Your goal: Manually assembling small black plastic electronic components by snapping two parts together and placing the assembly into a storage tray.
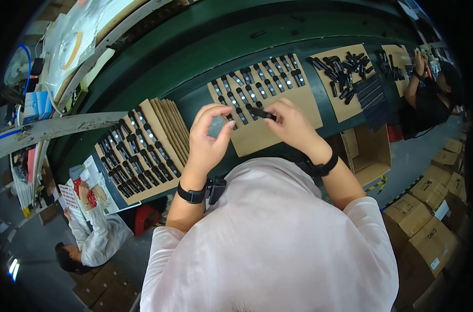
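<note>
My right hand [288,122] pinches a small black device [262,113] with a rounded dark head, holding it level over a brown cardboard sheet [257,139]. My left hand [210,135] is curved, thumb and forefinger apart. Close to its fingertips is another black device [231,120]; whether they touch it cannot be made out. Rows of similar devices [241,95], several with a pale round spot, lie across the far part of the sheet.
To the left, another cardboard sheet [170,185] carries more rows, beside stacked cardboard [169,119]. A loose heap of black parts [345,70] lies on cardboard at right. An open carton [371,151] stands below the bench. Co-workers sit at left [98,234] and right [429,99].
</note>
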{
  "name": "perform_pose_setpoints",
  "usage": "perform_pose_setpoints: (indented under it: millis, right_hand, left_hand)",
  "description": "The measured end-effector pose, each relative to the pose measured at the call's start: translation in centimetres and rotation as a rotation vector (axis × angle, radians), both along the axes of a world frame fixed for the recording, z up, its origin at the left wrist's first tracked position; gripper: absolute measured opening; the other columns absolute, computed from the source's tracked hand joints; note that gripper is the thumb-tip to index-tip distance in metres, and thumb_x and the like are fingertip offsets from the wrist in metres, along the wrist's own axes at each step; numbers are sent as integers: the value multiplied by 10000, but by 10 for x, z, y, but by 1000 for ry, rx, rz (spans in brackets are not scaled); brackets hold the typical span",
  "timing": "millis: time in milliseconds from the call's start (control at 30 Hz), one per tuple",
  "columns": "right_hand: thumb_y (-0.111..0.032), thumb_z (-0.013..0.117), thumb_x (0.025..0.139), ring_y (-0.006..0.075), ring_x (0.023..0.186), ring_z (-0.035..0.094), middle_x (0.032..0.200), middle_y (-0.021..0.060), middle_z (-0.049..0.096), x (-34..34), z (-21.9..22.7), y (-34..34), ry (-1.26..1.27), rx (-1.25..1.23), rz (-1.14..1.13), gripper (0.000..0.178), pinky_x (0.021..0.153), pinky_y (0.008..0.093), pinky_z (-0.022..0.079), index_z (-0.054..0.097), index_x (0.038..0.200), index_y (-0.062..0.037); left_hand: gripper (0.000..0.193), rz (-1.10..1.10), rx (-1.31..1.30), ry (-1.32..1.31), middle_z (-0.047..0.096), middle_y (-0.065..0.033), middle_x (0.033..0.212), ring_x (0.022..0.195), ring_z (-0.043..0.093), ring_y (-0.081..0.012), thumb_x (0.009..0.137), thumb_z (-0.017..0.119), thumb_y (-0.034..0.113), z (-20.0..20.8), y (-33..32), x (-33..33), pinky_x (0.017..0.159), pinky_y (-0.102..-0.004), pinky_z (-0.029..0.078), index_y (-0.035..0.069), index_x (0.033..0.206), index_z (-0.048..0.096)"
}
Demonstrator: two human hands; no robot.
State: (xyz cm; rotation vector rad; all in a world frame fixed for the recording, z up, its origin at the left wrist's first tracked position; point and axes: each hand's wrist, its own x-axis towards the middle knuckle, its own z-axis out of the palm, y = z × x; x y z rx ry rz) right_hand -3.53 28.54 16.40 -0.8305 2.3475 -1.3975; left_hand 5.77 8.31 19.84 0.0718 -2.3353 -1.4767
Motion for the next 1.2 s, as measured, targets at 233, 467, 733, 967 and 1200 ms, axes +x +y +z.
perform_pose_setpoints:
  millis: [233,467,733,967,1200]
  right_hand:
    - [-125,663,767,368,820,632,874,192,646,-23,-125,22,-191,429,-182,193,732,409,512,608,892,11]
    - [-134,644,786,399,896,629,923,237,649,-31,-160,6,-224,540,-218,208,788,442,512,601,906,30]
    - [-147,662,797,404,935,614,978,252,630,-31,-172,-5,-163,531,-240,268,821,441,499,569,959,46]
    - [-166,676,804,381,884,623,918,210,640,-27,-164,1,-107,454,-309,275,790,414,499,574,994,4]
    - [-167,659,828,335,892,628,990,153,645,-74,-127,44,32,444,-279,253,780,393,504,583,1026,-29]
  left_hand:
    - [148,109,86,-203,630,-110,984,904,623,-196,841,629,-13,-48,-16,8,842,-291,489,-11,990,628]
    - [122,143,123,-296,631,-107,978,893,625,-181,857,609,-12,-74,-25,19,835,-286,493,-24,977,628]
    - [123,154,173,-336,635,-103,978,888,627,-171,866,600,-9,-86,-34,25,828,-282,495,-29,983,628]
    - [116,150,213,-351,642,-99,958,871,630,-166,875,603,17,-92,-41,5,817,-277,495,-23,980,632]
    - [108,127,142,-231,649,-99,933,815,629,-159,878,614,41,-89,-54,-54,762,-273,496,-17,967,635]
